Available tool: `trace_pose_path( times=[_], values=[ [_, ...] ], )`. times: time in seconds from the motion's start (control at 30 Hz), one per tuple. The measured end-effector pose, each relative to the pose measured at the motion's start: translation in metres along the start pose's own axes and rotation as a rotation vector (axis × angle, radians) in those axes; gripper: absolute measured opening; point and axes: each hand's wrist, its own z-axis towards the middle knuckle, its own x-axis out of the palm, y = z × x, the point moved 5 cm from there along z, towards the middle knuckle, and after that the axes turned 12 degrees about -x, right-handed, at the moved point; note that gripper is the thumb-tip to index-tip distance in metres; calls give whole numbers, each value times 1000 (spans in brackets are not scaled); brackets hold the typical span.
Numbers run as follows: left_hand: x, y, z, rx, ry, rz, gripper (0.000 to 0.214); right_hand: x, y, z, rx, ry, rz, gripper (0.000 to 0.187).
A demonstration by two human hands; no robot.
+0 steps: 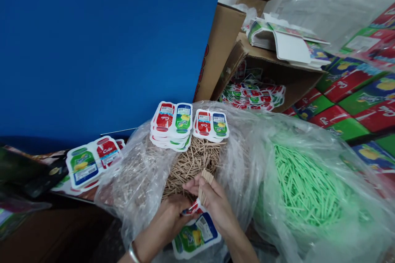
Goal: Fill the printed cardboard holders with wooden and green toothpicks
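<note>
My right hand (217,199) is closed around a small bundle of thin tan sticks (207,176), held upright over a plastic bag of such sticks (194,164). With a silver bangle at its wrist, my left hand (173,213) pinches the red-and-blue edge of a printed Cola and Sprite packet (194,236). The packet's Sprite half hangs below both hands, and the lower ends of the bundle meet its pinched edge. Whether they are inside it I cannot tell. On the bag's far side lie a taller stack of flat packets (171,125) and a smaller stack (211,125).
To the right stands a clear bag of green sticks (308,189). More packets (92,162) lie at the left. Behind, an open carton (228,70) holds many packets, beside stacked printed boxes (367,98). A blue panel (101,49) fills the back left.
</note>
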Motion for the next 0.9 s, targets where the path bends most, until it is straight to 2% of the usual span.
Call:
trace_pose_path(
  times=[0.1, 0.17, 0.27, 0.37, 0.6, 0.7, 0.77, 0.8, 0.87, 0.9],
  values=[
    [2, 4, 1, -25, 8, -152, 19, -1, -4, -1, 27, 11, -41, 35],
    [4, 9, 1, -59, 10, -287, 23, -5, -2, -3, 19, 31, -171, 38],
    [7, 19, 2, -121, 25, -499, 26, -9, 9, -8, -64, 128, -405, 38],
    [7, 25, 0, -154, 47, -640, 29, -12, 21, -13, -127, 228, -492, 32],
    [-11, 7, -6, -28, 117, -595, 35, -9, 28, -20, -192, 405, -631, 24],
    [-13, 5, -7, -71, 108, -612, 38, -8, 36, -27, -353, 379, -633, 46],
    [-12, 7, -7, -106, 91, -635, 42, -5, 40, -32, -466, 427, -774, 57],
    [-11, 8, -7, -119, 78, -644, 43, -3, 39, -35, -494, 493, -878, 58],
    [-8, 12, -6, -147, 67, -663, 45, -1, 36, -39, -511, 626, -1043, 59],
    [-7, 13, -6, -172, 74, -683, 47, -3, 37, -39, -520, 633, -1080, 57]
  ],
)
